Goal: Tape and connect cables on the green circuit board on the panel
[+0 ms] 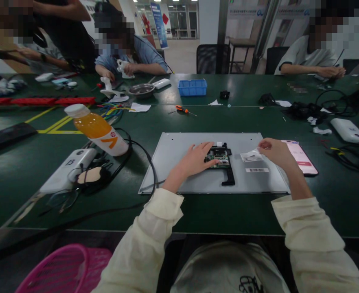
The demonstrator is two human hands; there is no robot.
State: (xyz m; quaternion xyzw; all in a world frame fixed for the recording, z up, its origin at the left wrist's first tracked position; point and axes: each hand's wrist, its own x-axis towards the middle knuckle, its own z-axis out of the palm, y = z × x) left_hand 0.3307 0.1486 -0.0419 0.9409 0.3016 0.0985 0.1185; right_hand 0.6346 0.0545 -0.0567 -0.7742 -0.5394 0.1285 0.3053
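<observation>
A light grey panel [194,185] lies flat on the green table. On its middle sits a green circuit board [224,161] in a black frame [229,178]. My left hand [198,159] rests over the left side of the board, its fingers spread. To the right, my right hand [274,151] pinches the edge of a small clear plastic bag [250,156] over the panel; what lies inside the bag is too small to name. Just below the bag, a barcode label [257,170] is stuck on the panel.
A phone [300,158] lies right of the panel. On the left are a juice bottle [98,132], a white power bank [69,170] and black cables. Farther back lie an orange screwdriver [182,109] and a blue basket [192,88]. Several people are across the table.
</observation>
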